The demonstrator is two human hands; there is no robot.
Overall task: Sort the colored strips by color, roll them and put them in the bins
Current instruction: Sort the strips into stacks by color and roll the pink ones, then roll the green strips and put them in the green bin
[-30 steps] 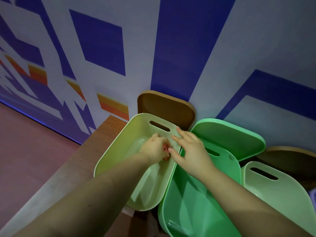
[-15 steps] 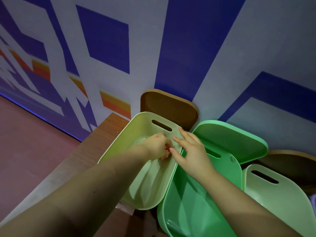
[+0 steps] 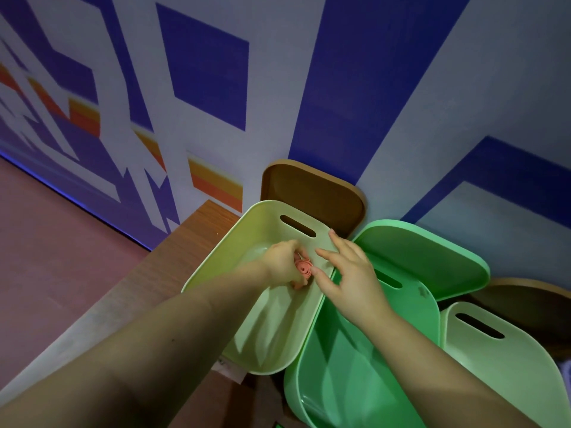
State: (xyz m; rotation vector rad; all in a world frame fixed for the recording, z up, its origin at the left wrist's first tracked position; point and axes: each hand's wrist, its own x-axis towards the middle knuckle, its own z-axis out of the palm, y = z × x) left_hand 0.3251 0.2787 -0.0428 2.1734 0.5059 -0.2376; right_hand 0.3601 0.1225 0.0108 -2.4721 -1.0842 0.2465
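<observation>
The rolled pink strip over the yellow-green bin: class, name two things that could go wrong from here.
1. The rolled pink strip is only held by the left hand; on release it may uncoil.
2. The right hand hangs across the yellow-green bin's rim beside the green bin; a slip might drop the roll there.

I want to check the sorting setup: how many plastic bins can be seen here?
3: the yellow-green bin on the left under both hands, the green bin in the middle, the pale green bin on the right, partly cut off. More may be outside view.
</observation>
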